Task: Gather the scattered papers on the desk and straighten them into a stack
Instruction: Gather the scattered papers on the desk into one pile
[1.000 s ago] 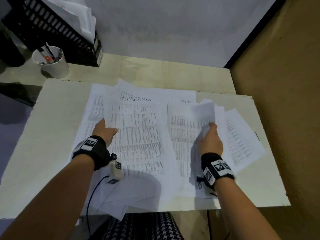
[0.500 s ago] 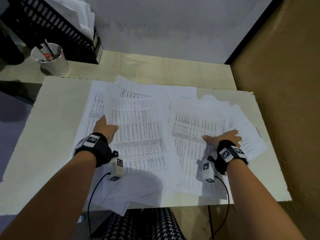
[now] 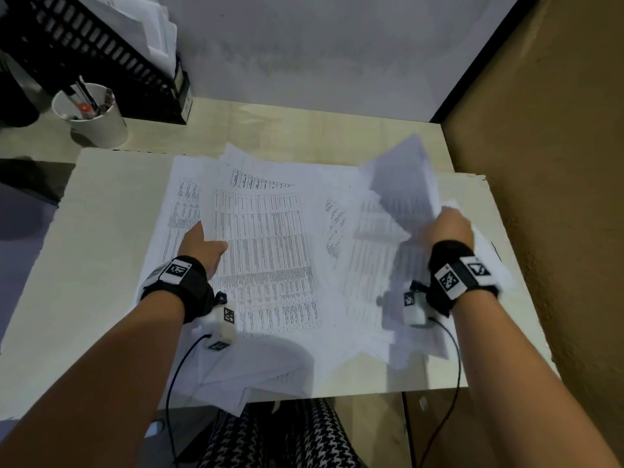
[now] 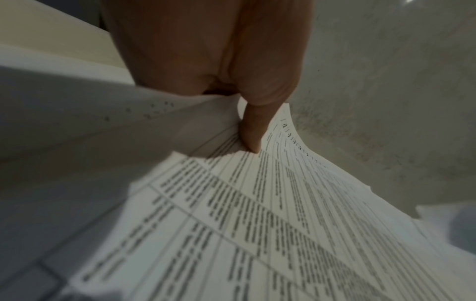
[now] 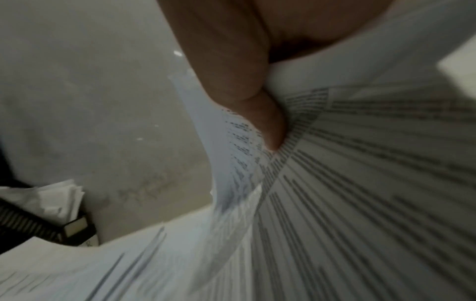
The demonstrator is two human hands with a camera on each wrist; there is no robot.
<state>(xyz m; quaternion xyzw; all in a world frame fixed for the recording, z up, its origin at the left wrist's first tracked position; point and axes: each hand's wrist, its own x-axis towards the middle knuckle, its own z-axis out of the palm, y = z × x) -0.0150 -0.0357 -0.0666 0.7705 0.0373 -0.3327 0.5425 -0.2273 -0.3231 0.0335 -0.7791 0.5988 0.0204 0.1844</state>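
Printed white papers point(image 3: 270, 251) lie spread and overlapping across the pale desk point(image 3: 94, 258). My left hand point(image 3: 202, 243) grips the left edge of the middle sheets, thumb on top; in the left wrist view its thumb point(image 4: 253, 130) presses on the printed papers point(image 4: 283, 213). My right hand point(image 3: 445, 228) grips several sheets point(image 3: 401, 184) at the right and holds them tilted up off the desk. The right wrist view shows its thumb point(image 5: 270, 126) pinching that bundle point(image 5: 360, 183). More sheets hang over the desk's near edge point(image 3: 243, 390).
A white cup of pens point(image 3: 93, 114) stands at the back left beside a black file tray point(image 3: 101, 59) holding more papers. A grey wall point(image 3: 320, 55) closes the back and a brown wall point(image 3: 557, 197) the right side. Wrist camera cables point(image 3: 172, 376) hang off the front edge.
My right hand went from lying low on the right-hand sheets to gripping a bundle and raising it upright. The left hand has stayed at the left edge of the middle sheets.
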